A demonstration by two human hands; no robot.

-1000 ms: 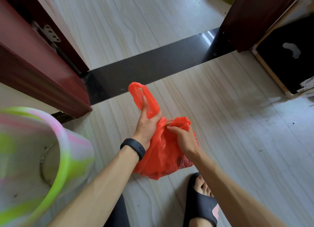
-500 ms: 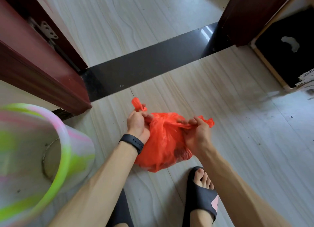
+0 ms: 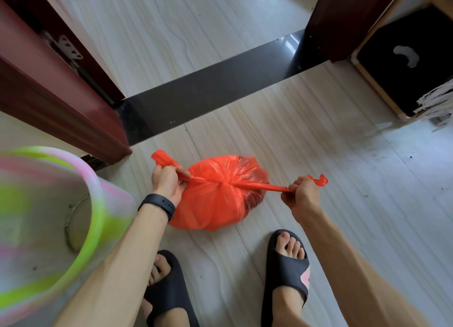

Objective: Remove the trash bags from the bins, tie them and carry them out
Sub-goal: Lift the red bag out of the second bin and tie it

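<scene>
Subject: one red, thin plastic trash bag (image 3: 215, 204), bulging and round, sitting on the pale wood-grain floor (image 3: 318, 142). Its neck is gathered at the top centre, and two twisted handle strands run out from the gather, one to each side, both pulled taut.

Left hand (image 3: 166, 182): just left of the bag, touching its side, fingers curled tight round the left strand. A crumpled tail of plastic sticks up above the fist. A black wristband (image 3: 158, 204) sits on that wrist.

Right hand (image 3: 302, 194): to the right of the bag and apart from it, closed in a fist on the right strand, with a short red end poking out past the knuckles. Both forearms reach in from the bottom edge.

Surroundings, relative to the bag:
- Left: one pink-and-green plastic bin (image 3: 98, 204), blurred, mouth toward the camera. Whether it touches the left forearm cannot be told.
- Near side: two black slide sandals, left (image 3: 169, 290) and right (image 3: 286, 265), toes pointing at the bag.
- Far side: one dark glossy threshold strip (image 3: 208, 96) between two dark red door posts, left (image 3: 61, 101) and right (image 3: 343, 20).
- Far right: one black box with a light wooden edge (image 3: 411, 64), with white mop strands (image 3: 436, 101) beside it.
</scene>
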